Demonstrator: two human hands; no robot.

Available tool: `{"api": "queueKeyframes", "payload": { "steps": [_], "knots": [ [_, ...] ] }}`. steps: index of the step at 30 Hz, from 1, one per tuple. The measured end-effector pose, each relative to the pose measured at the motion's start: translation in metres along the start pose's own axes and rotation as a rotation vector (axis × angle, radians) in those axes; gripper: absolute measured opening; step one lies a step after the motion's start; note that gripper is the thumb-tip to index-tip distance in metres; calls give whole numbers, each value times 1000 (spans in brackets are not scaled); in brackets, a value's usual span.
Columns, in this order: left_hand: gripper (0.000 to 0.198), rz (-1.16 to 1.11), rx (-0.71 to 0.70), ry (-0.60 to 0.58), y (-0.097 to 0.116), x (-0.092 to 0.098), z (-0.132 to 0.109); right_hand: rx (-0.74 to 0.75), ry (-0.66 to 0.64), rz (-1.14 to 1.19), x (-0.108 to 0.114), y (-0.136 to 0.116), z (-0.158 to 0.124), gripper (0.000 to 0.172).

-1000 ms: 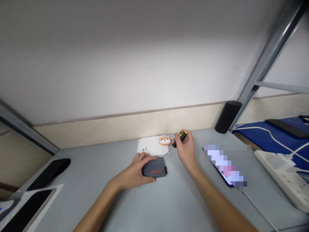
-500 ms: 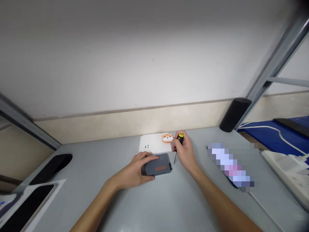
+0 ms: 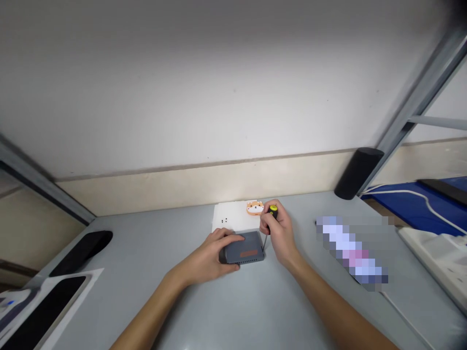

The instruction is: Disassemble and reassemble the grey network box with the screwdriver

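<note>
My left hand (image 3: 215, 255) grips the left end of a dark grey rectangular box (image 3: 245, 243), thumb along the near side and fingers over the top. The box lies on the grey table, with a row of small holes and a reddish label showing. A screwdriver (image 3: 273, 211) with a black and yellow handle is wrapped in my right hand (image 3: 280, 231). Its thin shaft slants down to the right edge of the box; the exact contact of the tip is too small to tell. Behind the box, several tiny dark screws (image 3: 224, 220) lie on white paper (image 3: 233, 214).
A dog-face item (image 3: 255, 208) sits on the paper. To the right are a phone with a blurred screen (image 3: 350, 253), a black cylinder (image 3: 359, 173) and a white power strip (image 3: 430, 262). On the left lie a black case (image 3: 82, 250) and a dark-screened device (image 3: 47, 311).
The screwdriver tip has gone from just off the box's right side to the box's right edge. My left hand keeps its grip, and the whole view has shifted slightly.
</note>
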State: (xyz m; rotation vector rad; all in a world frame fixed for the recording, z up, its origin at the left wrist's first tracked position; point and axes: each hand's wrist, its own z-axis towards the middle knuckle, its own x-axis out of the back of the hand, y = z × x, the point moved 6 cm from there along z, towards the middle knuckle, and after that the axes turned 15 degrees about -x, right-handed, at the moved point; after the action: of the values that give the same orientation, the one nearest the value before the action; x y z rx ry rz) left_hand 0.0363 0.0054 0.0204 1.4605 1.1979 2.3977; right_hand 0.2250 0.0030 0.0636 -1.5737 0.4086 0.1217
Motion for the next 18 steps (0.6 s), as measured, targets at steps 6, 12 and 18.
{"api": "queueKeyframes", "payload": {
  "steps": [6, 12, 18],
  "knots": [
    [60, 18, 6, 14, 2, -3, 2, -12, 22, 32, -2, 4, -1, 13],
    [60, 17, 7, 6, 2, -5, 4, 57, 23, 52, 4, -7, 0, 13],
    [68, -12, 15, -24, 0, -8, 4, 155, -8, 132, 3, -18, -5, 18]
  ]
}}
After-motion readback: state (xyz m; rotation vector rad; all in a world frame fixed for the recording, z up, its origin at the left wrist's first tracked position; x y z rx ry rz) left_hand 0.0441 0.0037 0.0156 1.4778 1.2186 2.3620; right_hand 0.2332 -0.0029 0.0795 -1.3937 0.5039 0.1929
